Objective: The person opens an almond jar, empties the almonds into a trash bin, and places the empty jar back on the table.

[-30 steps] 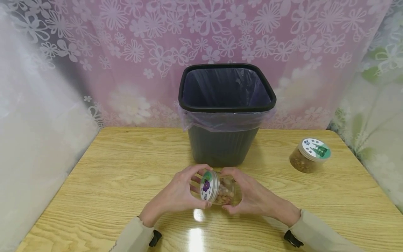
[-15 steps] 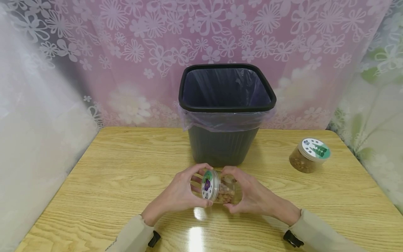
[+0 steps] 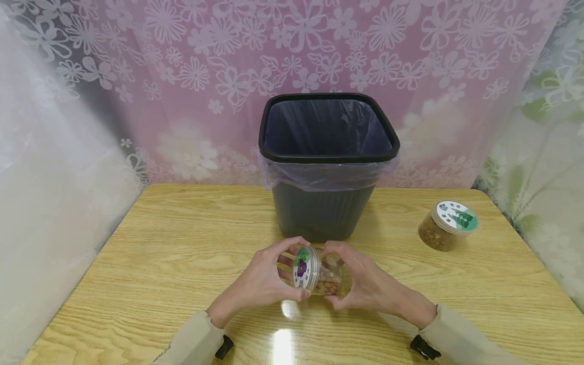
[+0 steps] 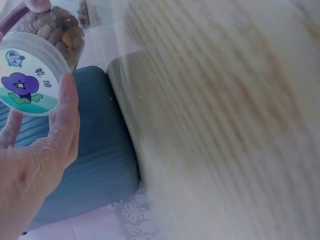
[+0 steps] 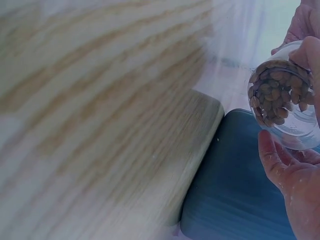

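Observation:
A clear jar (image 3: 328, 279) part full of small brown stones or nuts lies on its side between both hands, in front of the bin. Its round lid (image 3: 302, 268) faces left and carries a purple flower picture with green leaves. My left hand (image 3: 260, 281) grips the lid, thumb below and fingers above. With curled fingers and thumb, my right hand (image 3: 369, 281) holds the jar's base end. The left wrist view shows the lid's label (image 4: 25, 82) up close; in the right wrist view the brown pieces (image 5: 277, 92) are heaped along one side of the jar.
Just behind the hands stands a dark bin (image 3: 324, 208) lined with a thin purple bag (image 3: 328, 175). At the right of the wooden table (image 3: 182, 228) is a second lidded jar (image 3: 440, 233) with a green and white label. A pink flowered curtain (image 3: 205, 101) hangs behind.
The jar has shifted very slightly right and its lid has turned a little within the left hand. Both hands keep their hold; the bin and second jar stay put.

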Tool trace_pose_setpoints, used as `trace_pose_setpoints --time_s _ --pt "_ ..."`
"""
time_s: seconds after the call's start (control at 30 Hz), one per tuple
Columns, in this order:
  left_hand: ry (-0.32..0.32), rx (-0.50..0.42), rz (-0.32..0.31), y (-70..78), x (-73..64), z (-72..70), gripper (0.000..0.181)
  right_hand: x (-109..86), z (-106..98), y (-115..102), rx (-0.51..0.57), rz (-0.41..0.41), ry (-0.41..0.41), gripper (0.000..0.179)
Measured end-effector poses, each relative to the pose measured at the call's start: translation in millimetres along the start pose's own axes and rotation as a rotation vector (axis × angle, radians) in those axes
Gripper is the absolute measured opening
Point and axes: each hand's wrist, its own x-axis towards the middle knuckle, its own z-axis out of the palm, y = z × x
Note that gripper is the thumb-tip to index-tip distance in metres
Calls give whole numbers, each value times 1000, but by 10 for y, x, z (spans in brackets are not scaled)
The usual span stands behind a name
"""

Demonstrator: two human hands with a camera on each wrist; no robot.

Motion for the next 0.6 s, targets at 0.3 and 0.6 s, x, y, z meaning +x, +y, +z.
trace_pose_setpoints --time_s 0.3,0.6 --pt "7 -24 -69 -18 10 -27 73 38 -17 0 -140 -43 33 88" --pt "19 -33 -127 -32 23 -18 68 38 14 12 -76 -32 12 84"
